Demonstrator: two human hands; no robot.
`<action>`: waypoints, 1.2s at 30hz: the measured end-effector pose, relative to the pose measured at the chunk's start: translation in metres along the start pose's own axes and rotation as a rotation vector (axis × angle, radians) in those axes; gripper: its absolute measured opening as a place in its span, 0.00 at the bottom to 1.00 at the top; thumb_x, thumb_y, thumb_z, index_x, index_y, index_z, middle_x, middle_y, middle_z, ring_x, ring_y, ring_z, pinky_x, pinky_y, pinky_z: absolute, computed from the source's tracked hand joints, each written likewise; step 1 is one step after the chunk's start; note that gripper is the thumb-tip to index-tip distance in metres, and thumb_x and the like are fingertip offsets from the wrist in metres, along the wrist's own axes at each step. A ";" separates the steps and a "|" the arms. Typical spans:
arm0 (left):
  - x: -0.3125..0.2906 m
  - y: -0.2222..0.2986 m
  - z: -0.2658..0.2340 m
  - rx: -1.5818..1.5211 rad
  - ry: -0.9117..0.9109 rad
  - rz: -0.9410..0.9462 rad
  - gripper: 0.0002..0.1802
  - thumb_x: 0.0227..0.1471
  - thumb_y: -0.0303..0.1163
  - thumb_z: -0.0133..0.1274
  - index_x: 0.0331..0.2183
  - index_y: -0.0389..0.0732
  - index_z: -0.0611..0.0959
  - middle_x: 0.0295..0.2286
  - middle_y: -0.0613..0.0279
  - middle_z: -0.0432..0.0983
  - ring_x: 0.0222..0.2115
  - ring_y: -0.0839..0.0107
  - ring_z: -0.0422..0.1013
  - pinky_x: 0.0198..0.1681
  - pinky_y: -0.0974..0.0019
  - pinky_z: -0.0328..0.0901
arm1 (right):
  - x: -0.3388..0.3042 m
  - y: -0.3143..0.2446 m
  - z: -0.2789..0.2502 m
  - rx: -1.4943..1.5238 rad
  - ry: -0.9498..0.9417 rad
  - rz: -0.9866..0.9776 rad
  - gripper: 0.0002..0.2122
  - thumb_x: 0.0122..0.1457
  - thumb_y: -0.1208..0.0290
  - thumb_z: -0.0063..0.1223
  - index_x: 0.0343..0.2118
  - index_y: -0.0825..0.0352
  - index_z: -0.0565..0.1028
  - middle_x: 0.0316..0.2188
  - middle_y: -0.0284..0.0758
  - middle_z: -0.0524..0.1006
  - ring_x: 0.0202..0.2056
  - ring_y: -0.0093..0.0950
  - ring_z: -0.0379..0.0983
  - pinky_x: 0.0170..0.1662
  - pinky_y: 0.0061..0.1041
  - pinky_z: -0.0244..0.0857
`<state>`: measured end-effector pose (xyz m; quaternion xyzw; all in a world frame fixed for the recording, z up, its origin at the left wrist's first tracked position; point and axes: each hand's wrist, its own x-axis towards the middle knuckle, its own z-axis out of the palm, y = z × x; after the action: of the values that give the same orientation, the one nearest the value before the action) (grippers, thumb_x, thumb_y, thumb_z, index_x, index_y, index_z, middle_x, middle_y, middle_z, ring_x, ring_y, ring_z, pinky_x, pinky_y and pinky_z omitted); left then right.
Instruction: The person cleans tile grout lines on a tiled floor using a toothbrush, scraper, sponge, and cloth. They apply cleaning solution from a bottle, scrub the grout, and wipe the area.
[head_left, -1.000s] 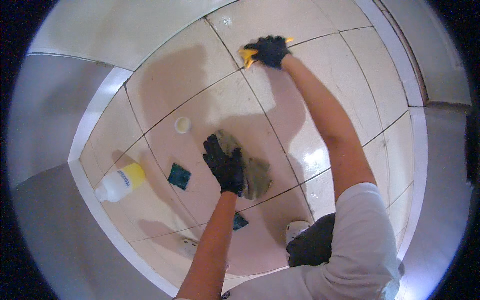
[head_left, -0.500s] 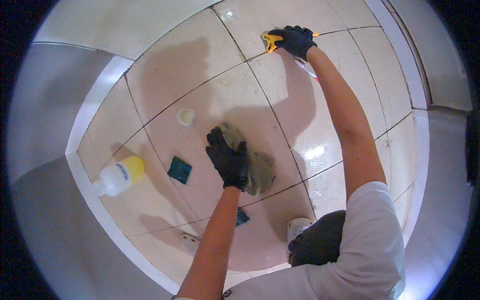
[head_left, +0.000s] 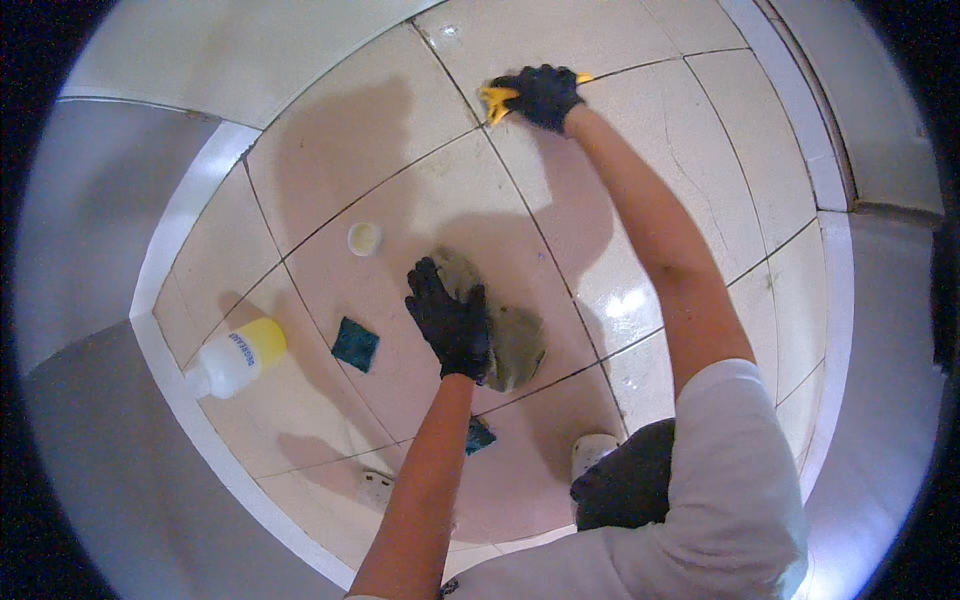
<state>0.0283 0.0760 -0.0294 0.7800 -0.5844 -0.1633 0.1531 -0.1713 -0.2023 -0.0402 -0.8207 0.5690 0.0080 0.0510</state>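
My left hand (head_left: 450,320), in a black glove, lies flat with its fingers stretched out. It rests on a crumpled grey-brown rag (head_left: 518,345) on the tiled floor. Farther off to the right, my right hand (head_left: 545,98), also gloved in black, is wrapped round a yellow hand tool with a forked head (head_left: 496,101). The tool's head is at a dark grout line where tiles meet; its working edge is too small to make out. A green scouring pad (head_left: 355,345) lies left of my left hand. Another green pad (head_left: 480,436) is partly covered by my left forearm.
A white bottle with a yellow section (head_left: 240,357) lies or stands near the left wall. Beyond the pad is a small white cup (head_left: 364,238). White skirting (head_left: 175,225) edges the tiles, with grey walls on both sides. A pale shoe (head_left: 592,453) shows near my knee.
My right hand has moved left with the yellow tool along the grout line. A white and red item beside my right forearm is now hidden. My left hand remains on the rag.
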 end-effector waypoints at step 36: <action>0.002 0.002 -0.001 -0.001 -0.015 0.020 0.43 0.41 0.41 0.56 0.55 0.36 0.56 0.55 0.49 0.53 0.58 0.54 0.46 0.59 0.51 0.37 | -0.015 0.124 -0.025 -0.098 -0.077 0.209 0.20 0.51 0.49 0.44 0.49 0.41 0.68 0.40 0.31 0.75 0.39 0.37 0.73 0.41 0.40 0.66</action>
<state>0.0279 0.0740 -0.0276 0.7727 -0.5934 -0.1678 0.1507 -0.2941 -0.2334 -0.0234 -0.7574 0.6482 0.0726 0.0314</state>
